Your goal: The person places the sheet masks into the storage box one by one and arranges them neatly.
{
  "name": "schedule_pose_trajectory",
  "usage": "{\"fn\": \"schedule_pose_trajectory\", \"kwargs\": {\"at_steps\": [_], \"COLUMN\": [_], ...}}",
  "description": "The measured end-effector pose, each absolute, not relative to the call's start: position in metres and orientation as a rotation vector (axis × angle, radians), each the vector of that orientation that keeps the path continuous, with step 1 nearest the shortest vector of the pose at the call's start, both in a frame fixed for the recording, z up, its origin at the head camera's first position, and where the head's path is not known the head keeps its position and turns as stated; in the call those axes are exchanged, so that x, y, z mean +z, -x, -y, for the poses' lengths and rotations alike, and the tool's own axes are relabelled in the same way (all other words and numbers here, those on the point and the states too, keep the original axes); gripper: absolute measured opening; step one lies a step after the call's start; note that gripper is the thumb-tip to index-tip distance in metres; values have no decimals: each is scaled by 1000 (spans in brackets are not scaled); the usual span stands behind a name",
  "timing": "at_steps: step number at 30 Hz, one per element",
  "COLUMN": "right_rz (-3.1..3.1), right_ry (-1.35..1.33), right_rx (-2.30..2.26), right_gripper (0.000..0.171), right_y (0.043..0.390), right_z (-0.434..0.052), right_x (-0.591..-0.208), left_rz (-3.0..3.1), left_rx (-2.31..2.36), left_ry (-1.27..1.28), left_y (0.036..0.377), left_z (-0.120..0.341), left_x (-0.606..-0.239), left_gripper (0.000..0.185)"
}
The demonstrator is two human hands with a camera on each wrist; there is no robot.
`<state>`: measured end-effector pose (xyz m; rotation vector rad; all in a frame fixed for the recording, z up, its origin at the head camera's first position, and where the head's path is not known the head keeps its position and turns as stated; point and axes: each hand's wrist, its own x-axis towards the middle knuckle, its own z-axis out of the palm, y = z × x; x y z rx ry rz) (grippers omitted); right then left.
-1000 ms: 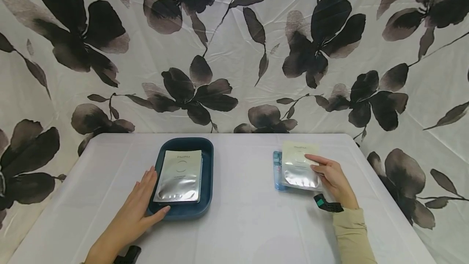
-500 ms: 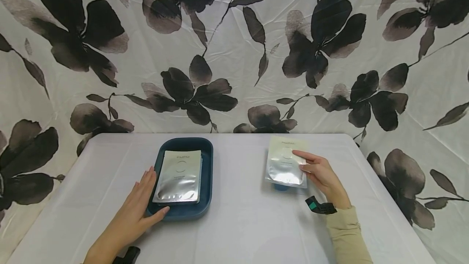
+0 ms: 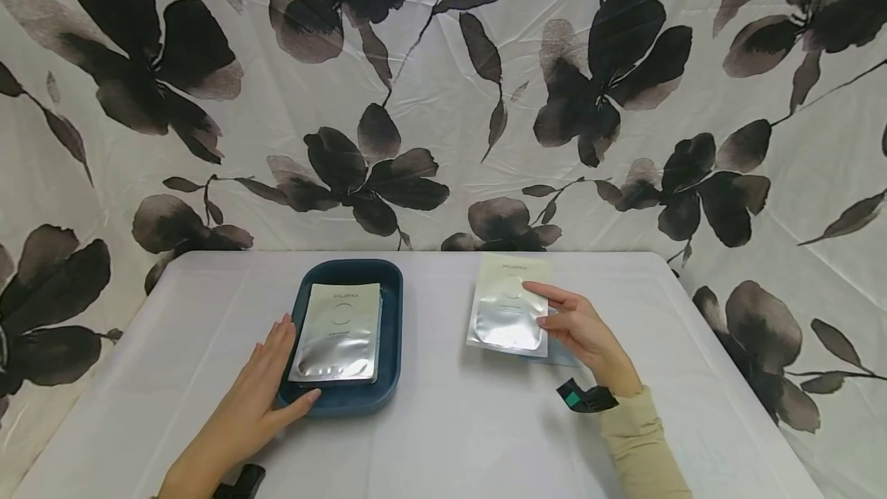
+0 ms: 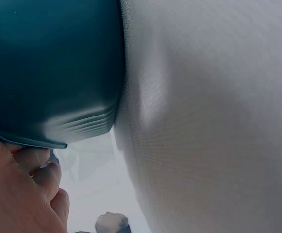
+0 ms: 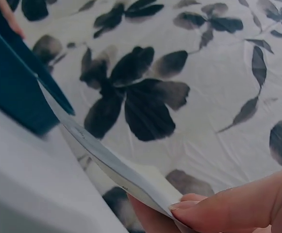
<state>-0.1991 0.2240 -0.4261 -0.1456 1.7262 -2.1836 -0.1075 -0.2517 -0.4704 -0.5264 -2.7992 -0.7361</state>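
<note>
A dark teal tray (image 3: pixel 392 329) sits left of centre on the white table, with a silver sachet (image 3: pixel 339 333) lying flat in it. My left hand (image 3: pixel 272 372) rests against the tray's left rim with straight fingers, its thumb along the front rim. The left wrist view shows the tray's underside (image 4: pixel 53 68) above that hand (image 4: pixel 19 194). My right hand (image 3: pixel 554 308) pinches a second silver sachet (image 3: pixel 506 306) by its right edge, raised off the table. In the right wrist view this sachet (image 5: pixel 107 165) appears edge-on between thumb and fingers (image 5: pixel 228 208).
The edge of a pale blue packet (image 3: pixel 563 356) shows on the table below my right hand. A floral curtain (image 3: pixel 443 98) hangs behind and around the table. The white tablecloth (image 3: pixel 450 422) stretches between the tray and the front edge.
My right hand has lifted the silver sachet off the blue packet and carried it left, toward the tray. The left hand and the tray have stayed still.
</note>
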Motion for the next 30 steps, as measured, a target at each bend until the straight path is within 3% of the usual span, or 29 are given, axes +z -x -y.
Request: {"fn": "schedule_pose_trajectory", "kwargs": {"at_steps": [30], "right_rz": [-1547], "right_ry": [321], "right_rx": [-2129], "right_gripper": [67], "right_y": [193], "right_z": [-124], "right_x": [-409], "left_rz": [2799], "left_rx": [-766], "left_ry": [539], "left_y": [107], "left_z": [253], "left_x": [-469], "left_gripper": [103]}}
